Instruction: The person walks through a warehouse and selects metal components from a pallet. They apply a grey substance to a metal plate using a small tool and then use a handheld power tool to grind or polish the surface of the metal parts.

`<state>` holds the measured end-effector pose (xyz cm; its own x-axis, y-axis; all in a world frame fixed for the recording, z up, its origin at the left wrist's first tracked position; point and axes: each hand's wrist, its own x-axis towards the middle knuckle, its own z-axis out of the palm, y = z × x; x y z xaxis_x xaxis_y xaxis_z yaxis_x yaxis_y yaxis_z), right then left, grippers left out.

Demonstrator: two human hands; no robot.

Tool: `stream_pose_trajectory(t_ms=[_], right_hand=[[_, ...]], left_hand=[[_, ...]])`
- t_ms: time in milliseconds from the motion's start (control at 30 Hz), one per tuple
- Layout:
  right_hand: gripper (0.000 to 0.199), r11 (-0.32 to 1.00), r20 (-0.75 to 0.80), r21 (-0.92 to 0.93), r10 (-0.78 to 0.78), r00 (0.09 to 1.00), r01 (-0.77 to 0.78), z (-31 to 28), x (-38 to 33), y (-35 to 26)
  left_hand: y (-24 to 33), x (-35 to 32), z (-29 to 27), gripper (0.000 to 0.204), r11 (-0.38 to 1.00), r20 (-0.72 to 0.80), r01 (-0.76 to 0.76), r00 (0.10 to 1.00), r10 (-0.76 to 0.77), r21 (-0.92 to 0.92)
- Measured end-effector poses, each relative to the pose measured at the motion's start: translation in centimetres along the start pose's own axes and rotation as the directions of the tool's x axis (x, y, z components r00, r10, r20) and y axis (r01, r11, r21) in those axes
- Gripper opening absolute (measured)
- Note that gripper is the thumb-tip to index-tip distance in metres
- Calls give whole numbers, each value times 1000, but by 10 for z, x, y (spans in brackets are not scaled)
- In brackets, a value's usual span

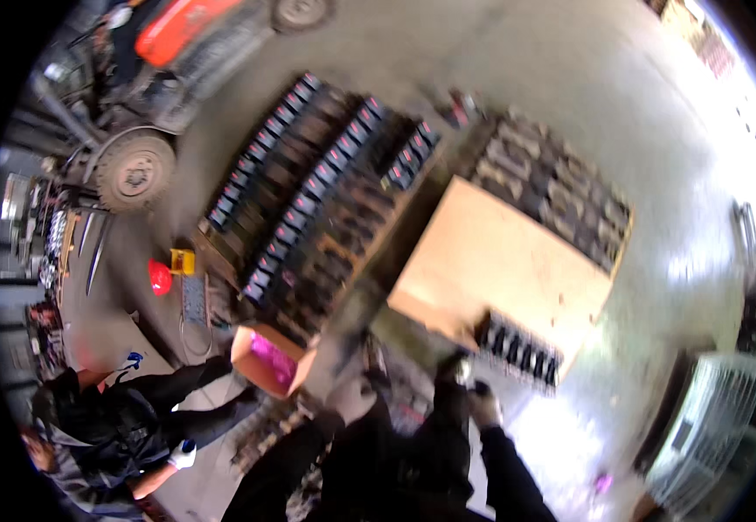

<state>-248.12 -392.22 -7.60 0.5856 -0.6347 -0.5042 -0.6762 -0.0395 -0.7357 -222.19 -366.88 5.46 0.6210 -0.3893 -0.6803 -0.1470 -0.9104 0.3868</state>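
Observation:
My left hand point(350, 398), in a pale glove, hangs low in front of my body, beside an open cardboard box point(301, 369) with a pink plastic bag point(272, 358) in it. Motion smears its fingers. My right hand point(485, 407), also gloved, is curled, with a small dark thing at its fingers that is too blurred to name. Just beyond it, a row of black ribbed metal parts point(520, 350) stands on the near edge of a light brown board point(500, 252). The board covers part of a stack of rough brown metal castings point(556, 187).
To the left, a pallet point(369, 252) carries more castings and rows of black parts with red marks. A co-worker point(126, 426) in dark clothes is at lower left. Beyond are a red helmet point(160, 277), a yellow box point(183, 261) and an orange vehicle point(178, 30). A wire cage point(713, 426) stands right.

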Motion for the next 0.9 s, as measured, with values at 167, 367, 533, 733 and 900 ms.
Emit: stream_pose_trajectory(t_ms=[167, 367, 533, 733, 900], right_hand=[[51, 898, -7, 122, 428, 904, -424, -62, 16, 76], [55, 842, 44, -73, 538, 842, -535, -56, 63, 122], [66, 866, 83, -159, 490, 868, -474, -43, 116, 184], [80, 855, -9, -281, 451, 892, -435, -36, 137, 195], [77, 859, -91, -469, 187, 978, -208, -35, 151, 223]], left_hand=[[59, 43, 101, 26, 994, 127, -88, 989, 80, 60], [54, 129, 202, 49, 996, 306, -77, 950, 57, 54], [125, 168, 292, 71, 993, 390, 111, 916, -92, -27], [115, 229, 392, 73, 947, 281, 239, 944, -174, -215], [152, 259, 397, 47, 705, 485, 507, 835, -259, -496]])
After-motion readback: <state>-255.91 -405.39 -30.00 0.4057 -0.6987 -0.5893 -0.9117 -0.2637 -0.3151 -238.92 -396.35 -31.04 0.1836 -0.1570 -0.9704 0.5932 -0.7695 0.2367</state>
